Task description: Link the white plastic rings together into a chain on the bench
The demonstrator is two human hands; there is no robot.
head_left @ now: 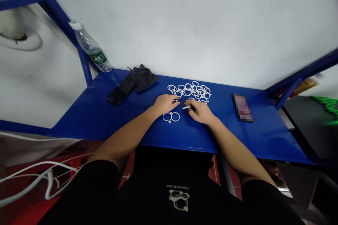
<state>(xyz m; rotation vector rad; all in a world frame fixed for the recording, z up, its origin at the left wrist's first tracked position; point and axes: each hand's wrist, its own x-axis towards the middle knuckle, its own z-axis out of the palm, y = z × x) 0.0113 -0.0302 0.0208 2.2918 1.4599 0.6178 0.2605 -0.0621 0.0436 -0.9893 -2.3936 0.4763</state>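
White plastic rings [196, 91] with small tabs lie in a loose heap on the blue tabletop [148, 130]. My left hand [165, 104] is at the heap's near left edge, its thumb and forefinger closing on a bit of white ring. In my right hand [201, 111], a white ring [185, 107], seen almost edge-on, is pinched between thumb and fingers. The curled fingers hide part of it. Closer to me, below the left hand, two joined or touching rings [171, 117] lie apart from the heap.
A phone [243, 108] lies to the right. On the left are a black phone-like object [120, 92], a crumpled black bag [142, 77] and a clear plastic bottle [92, 49] leaning by the blue frame [84, 61]. A white wall [185, 24] stands behind the table.
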